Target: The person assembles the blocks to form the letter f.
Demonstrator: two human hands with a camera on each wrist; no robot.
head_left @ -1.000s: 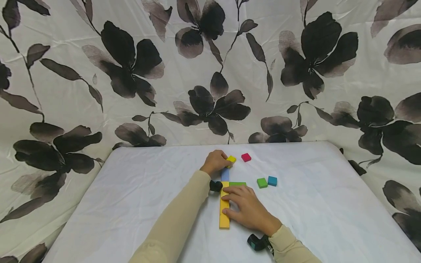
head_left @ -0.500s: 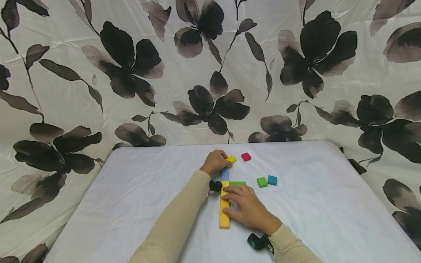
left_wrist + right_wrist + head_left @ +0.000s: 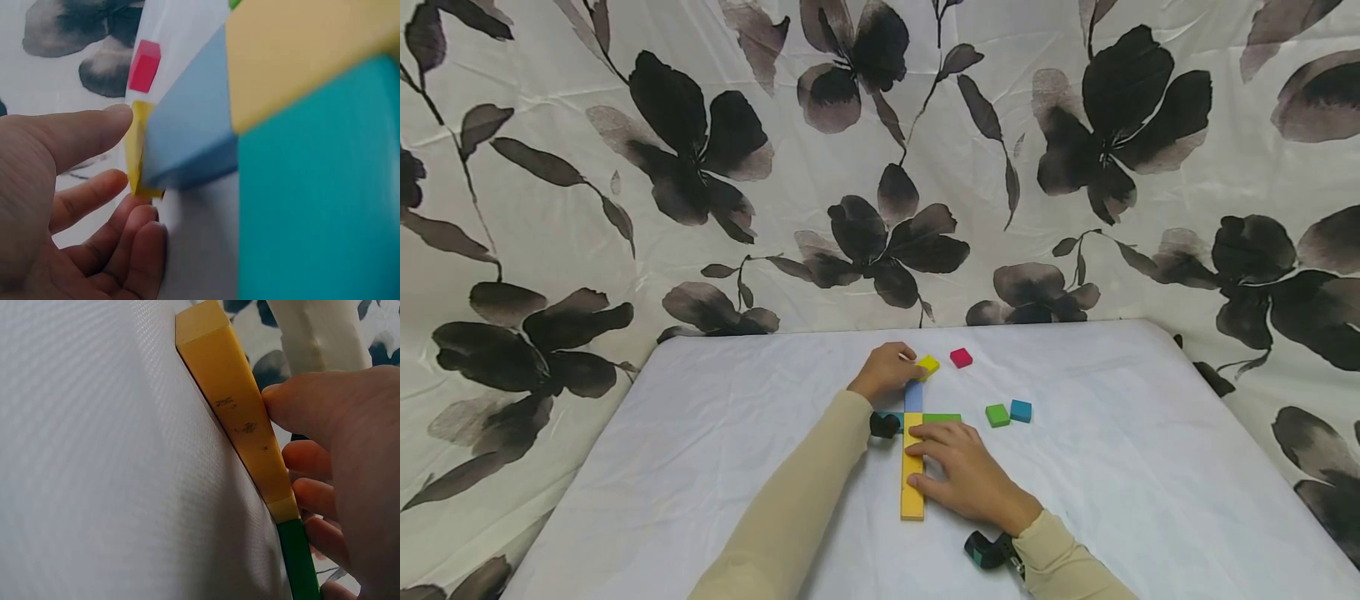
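Note:
My left hand (image 3: 883, 372) is at the far end of a row of blocks, beside a small yellow block (image 3: 930, 366). In the left wrist view, its thumb and forefinger lie spread at that block's edge, the other fingers bent below. The yellow block stands at the end of a light blue block (image 3: 913, 397). Nearer to me, the row continues with a long yellow block (image 3: 912, 500). My right hand (image 3: 966, 477) rests its spread fingertips along that block. A green block (image 3: 943, 418) extends right from the row, and a teal block (image 3: 319, 187) extends left.
A red block (image 3: 961, 358) lies beyond and right of the row. A small green block (image 3: 997, 416) and a blue block (image 3: 1021, 411) sit farther right on the white table cover (image 3: 1150, 483). A floral cloth (image 3: 985, 150) hangs behind the table.
My left hand has shifted slightly left, and its fingers have loosened from the small yellow block. More of the teal block shows beside the wrist camera. My right hand has stayed in place.

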